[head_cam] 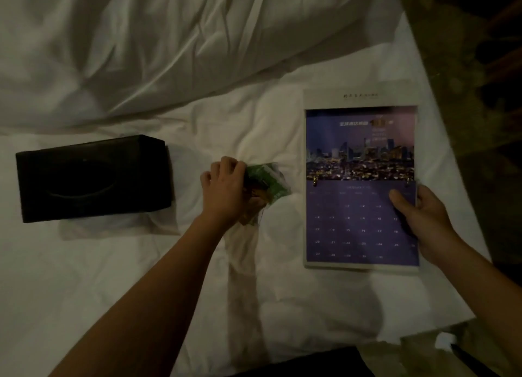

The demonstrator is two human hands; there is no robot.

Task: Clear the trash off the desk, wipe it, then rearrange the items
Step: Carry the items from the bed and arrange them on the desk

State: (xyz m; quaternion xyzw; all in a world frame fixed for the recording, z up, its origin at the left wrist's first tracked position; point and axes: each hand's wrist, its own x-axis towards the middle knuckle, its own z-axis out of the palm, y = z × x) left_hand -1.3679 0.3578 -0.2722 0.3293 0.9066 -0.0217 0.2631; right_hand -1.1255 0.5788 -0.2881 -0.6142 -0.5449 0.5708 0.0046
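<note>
The left hand (223,187) had its fingers curled over a crumpled green wrapper (267,183) near the middle of the white sheet (113,277), between the black tissue box (93,178) toward the left edge and the calendar (358,178) by the right edge. The right hand (423,221) pinched the calendar's right side, thumb flat on the date grid and the other fingers hidden beneath. The step in hand looked like gathering trash. To do it well, the left hand would need to close fully round the wrapper so that no loose scrap stayed on the sheet, and lift straight up. The calendar should be held flat and kept apart from the trash.
</note>
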